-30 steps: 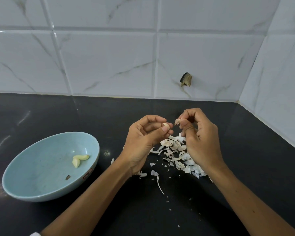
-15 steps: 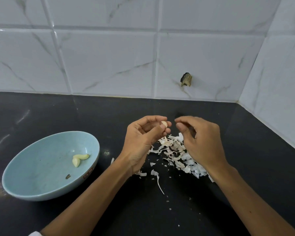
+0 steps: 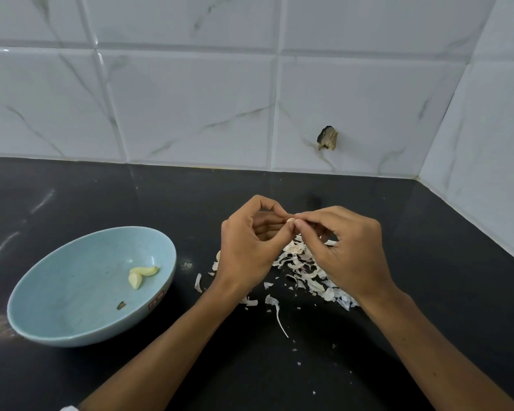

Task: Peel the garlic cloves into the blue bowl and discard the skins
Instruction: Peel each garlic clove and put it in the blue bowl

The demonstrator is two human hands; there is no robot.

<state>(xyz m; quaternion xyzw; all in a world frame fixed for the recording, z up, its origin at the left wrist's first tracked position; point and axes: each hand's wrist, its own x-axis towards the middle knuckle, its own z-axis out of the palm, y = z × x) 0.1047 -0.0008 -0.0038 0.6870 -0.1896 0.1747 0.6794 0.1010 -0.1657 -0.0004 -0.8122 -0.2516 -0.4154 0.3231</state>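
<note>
My left hand (image 3: 250,247) pinches a small pale garlic clove (image 3: 290,221) between thumb and fingertips above the counter. My right hand (image 3: 344,247) meets it from the right, with thumb and forefinger pinching at the clove's tip. Under and between both hands lies a heap of white garlic skins (image 3: 303,268) on the black counter. The blue bowl (image 3: 57,295) sits at the left and holds two peeled cloves (image 3: 140,275) and a dark speck.
The black counter (image 3: 428,292) runs back to a white tiled wall (image 3: 190,99), with a side wall closing the right corner. A broken hole (image 3: 327,138) marks the back tile. Loose skin scraps (image 3: 276,310) lie scattered toward the front.
My right hand dropped a piece of skin, then came back left to the clove in my left hand. The bowl has not moved.
</note>
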